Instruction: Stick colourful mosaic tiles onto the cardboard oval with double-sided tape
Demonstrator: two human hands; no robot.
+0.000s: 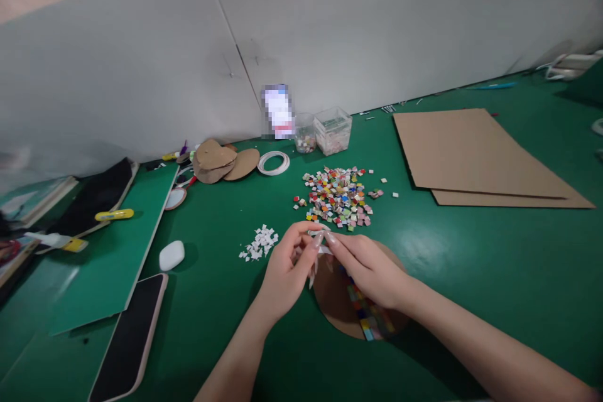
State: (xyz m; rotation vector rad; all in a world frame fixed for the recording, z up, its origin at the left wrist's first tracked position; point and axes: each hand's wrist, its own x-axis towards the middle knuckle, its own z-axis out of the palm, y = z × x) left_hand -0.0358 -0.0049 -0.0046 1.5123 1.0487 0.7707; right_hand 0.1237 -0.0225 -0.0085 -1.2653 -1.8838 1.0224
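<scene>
My left hand (292, 267) and my right hand (365, 264) meet fingertip to fingertip above a round cardboard disc (332, 301). Both are closed in a pinch around a small white piece (324, 250), partly hidden by the fingers; its exact kind is unclear. Rows of coloured mosaic tiles (365, 314) cover a strip of the disc, some of them under my right hand. Just beyond my fingers spreads a pile of mixed mosaic tiles (336, 195). To the left of my left hand lies a small heap of white scraps (259, 243).
Cardboard sheets (471, 151) lie at the right. Toward the wall stand a phone (277, 110), a round cup (305, 133) and a square clear box (333, 130). Cardboard discs (214, 160) and a white tape ring (274, 163) sit back left. A dark-screened phone (132, 339) and white case (172, 255) lie left.
</scene>
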